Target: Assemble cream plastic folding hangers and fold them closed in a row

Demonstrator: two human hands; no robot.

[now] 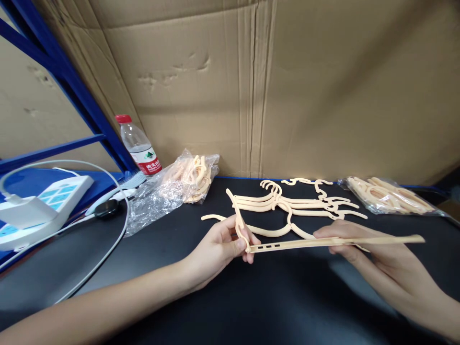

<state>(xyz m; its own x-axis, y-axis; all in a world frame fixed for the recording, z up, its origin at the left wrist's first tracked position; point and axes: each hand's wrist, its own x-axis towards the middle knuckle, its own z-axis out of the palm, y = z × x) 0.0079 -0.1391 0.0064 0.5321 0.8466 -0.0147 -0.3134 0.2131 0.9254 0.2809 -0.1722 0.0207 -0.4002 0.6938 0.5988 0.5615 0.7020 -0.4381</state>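
Observation:
Between my hands is a cream plastic clothes hanger (294, 246), seen nearly edge-on, with small slots in its long bar. My left hand (213, 244) pinches its left end, where a shorter arm angles up from the bar. Fingers and thumb of my right hand (381, 263) close on the bar further right, whose tip sticks out past the hand. Behind them, more cream hangers (255, 203) lie side by side on the black table, hooks towards the back. A nearer hanger (271, 233) on the table is partly hidden by my left fingers.
A crumpled clear bag of cream pieces (196, 179) lies at the back left, beside a red-capped water bottle (140, 148). Another bag of pieces (391, 196) is at the back right. A white power strip (68, 196) and looping cable (127, 211) occupy the left. Cardboard (201, 86) stands behind.

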